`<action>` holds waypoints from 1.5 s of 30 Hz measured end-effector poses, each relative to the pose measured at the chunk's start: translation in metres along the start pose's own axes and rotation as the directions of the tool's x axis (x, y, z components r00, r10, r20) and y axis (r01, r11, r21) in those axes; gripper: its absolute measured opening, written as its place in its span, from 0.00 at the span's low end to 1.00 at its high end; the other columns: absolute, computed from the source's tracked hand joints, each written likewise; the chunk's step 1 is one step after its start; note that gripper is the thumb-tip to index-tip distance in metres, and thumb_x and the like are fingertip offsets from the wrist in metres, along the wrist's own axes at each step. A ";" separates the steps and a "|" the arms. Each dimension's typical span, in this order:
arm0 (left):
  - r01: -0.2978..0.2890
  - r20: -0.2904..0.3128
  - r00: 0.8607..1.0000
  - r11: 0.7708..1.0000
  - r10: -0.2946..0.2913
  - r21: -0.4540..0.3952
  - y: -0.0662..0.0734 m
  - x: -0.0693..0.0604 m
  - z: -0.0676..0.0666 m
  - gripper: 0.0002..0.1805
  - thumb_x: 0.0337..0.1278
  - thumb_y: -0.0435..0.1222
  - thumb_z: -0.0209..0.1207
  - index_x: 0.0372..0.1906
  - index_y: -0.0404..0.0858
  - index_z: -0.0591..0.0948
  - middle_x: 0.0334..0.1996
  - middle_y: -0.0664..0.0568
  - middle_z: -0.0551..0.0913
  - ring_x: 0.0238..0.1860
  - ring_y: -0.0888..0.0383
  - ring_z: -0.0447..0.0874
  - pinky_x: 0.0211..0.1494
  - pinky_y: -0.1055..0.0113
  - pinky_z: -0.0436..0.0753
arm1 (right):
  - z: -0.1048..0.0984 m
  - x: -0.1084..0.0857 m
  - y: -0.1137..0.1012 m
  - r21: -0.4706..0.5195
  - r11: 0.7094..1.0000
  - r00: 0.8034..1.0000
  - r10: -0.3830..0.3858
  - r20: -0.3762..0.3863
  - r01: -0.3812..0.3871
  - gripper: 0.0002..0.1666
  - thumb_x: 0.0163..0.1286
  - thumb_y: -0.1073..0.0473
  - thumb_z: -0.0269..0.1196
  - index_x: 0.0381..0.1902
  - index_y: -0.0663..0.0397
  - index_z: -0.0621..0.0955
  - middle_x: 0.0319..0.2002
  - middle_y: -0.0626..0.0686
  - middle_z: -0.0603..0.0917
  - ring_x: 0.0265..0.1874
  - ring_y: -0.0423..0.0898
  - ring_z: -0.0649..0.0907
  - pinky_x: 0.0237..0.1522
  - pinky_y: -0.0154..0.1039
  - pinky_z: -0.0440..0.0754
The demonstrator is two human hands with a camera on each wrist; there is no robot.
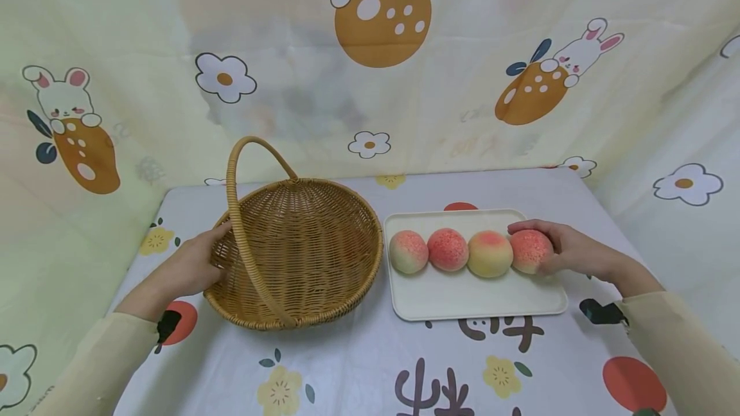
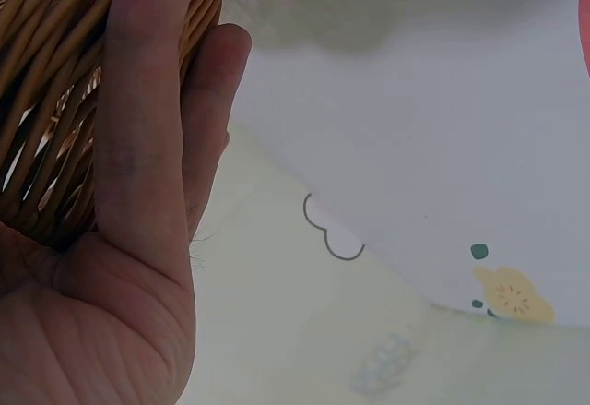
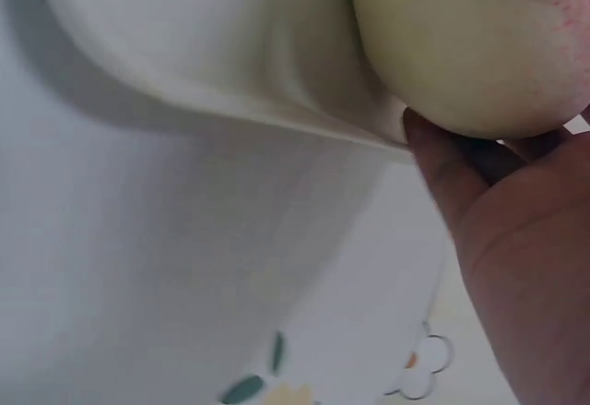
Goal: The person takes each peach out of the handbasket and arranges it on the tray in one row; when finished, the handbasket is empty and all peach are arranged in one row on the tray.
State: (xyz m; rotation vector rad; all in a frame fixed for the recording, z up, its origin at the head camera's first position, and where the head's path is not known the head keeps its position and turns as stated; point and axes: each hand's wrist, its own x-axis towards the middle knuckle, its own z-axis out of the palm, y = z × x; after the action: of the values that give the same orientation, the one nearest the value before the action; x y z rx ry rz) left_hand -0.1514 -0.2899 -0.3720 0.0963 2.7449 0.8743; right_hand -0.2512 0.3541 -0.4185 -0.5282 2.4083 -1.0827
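Observation:
A wicker basket (image 1: 312, 242) with a tall arched handle (image 1: 234, 204) stands at the left of the table, its wide mouth facing me. My left hand (image 1: 196, 262) rests against the outside of its left wall. In the left wrist view, the visible fingers (image 2: 143, 137) lie straight along the weave. On a white tray (image 1: 480, 303), several peaches sit in a row. My right hand (image 1: 569, 252) holds the rightmost peach (image 1: 528, 250), fingers over its far side and thumb at its near side. The right wrist view shows this peach (image 3: 461, 45) close up, near the tray's rim.
Left of the held peach sit a yellowish peach (image 1: 490, 254), a red peach (image 1: 448, 249) and a pink-green peach (image 1: 408, 251). The tray stands close to the basket's right rim. A patterned cloth (image 1: 347, 364) covers the table, and a printed curtain (image 1: 300, 114) hangs behind.

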 end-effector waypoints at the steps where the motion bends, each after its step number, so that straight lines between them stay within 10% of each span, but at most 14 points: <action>1: -0.002 -0.001 1.000 1.000 0.002 0.001 0.000 0.000 0.000 0.50 0.48 0.21 0.62 0.79 0.31 0.54 0.68 0.24 0.64 0.62 0.30 0.70 0.46 0.49 0.85 | 0.000 0.000 -0.001 -0.024 1.000 1.000 -0.002 0.000 0.002 0.45 0.54 0.64 0.72 0.71 0.49 0.71 0.66 0.57 0.73 0.59 0.54 0.70 0.51 0.44 0.80; 18: -0.006 -0.003 1.000 1.000 0.006 0.000 -0.005 0.003 0.000 0.50 0.48 0.22 0.63 0.79 0.31 0.54 0.68 0.23 0.65 0.61 0.30 0.70 0.47 0.49 0.84 | -0.001 0.011 -0.014 -0.094 0.994 0.998 0.055 0.032 -0.052 0.49 0.51 0.68 0.73 0.72 0.53 0.69 0.68 0.64 0.69 0.62 0.64 0.69 0.51 0.55 0.83; 25: -0.006 0.009 1.000 1.000 0.006 0.002 -0.003 0.005 -0.002 0.50 0.50 0.21 0.62 0.80 0.32 0.54 0.70 0.24 0.62 0.65 0.28 0.66 0.50 0.46 0.83 | -0.012 0.010 -0.015 -0.117 0.993 0.998 -0.030 -0.053 0.024 0.50 0.59 0.58 0.74 0.75 0.59 0.63 0.72 0.66 0.66 0.68 0.68 0.66 0.60 0.69 0.70; 34: -0.086 -0.017 0.996 0.994 0.087 0.062 -0.003 0.005 -0.006 0.46 0.59 0.35 0.67 0.79 0.32 0.57 0.68 0.23 0.63 0.67 0.26 0.62 0.59 0.33 0.73 | -0.019 0.015 -0.038 -0.112 0.993 0.956 -0.064 -0.286 0.033 0.41 0.69 0.58 0.68 0.75 0.58 0.64 0.72 0.63 0.67 0.68 0.64 0.68 0.54 0.25 0.74; 41: -0.116 -0.015 0.993 0.992 0.117 0.052 -0.004 0.006 -0.009 0.48 0.63 0.51 0.65 0.80 0.39 0.56 0.71 0.24 0.58 0.68 0.24 0.59 0.60 0.28 0.68 | -0.011 0.018 -0.045 -0.173 0.984 0.936 -0.109 -0.334 0.053 0.41 0.68 0.58 0.69 0.75 0.57 0.65 0.71 0.63 0.69 0.65 0.64 0.72 0.51 0.19 0.71; 45: -0.135 -0.028 0.990 0.990 0.136 0.033 -0.004 0.006 -0.014 0.48 0.65 0.51 0.63 0.82 0.42 0.53 0.73 0.26 0.55 0.70 0.25 0.56 0.62 0.27 0.64 | -0.008 0.020 -0.056 -0.173 0.984 0.929 -0.106 -0.355 0.046 0.42 0.68 0.56 0.69 0.75 0.55 0.65 0.71 0.62 0.68 0.66 0.62 0.70 0.64 0.41 0.73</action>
State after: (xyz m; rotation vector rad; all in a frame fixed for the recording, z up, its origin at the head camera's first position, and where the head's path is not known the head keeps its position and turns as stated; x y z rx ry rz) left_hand -0.1607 -0.2999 -0.3650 0.2808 2.8079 0.8737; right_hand -0.2631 0.3137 -0.3759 -0.5157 2.8398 -1.1032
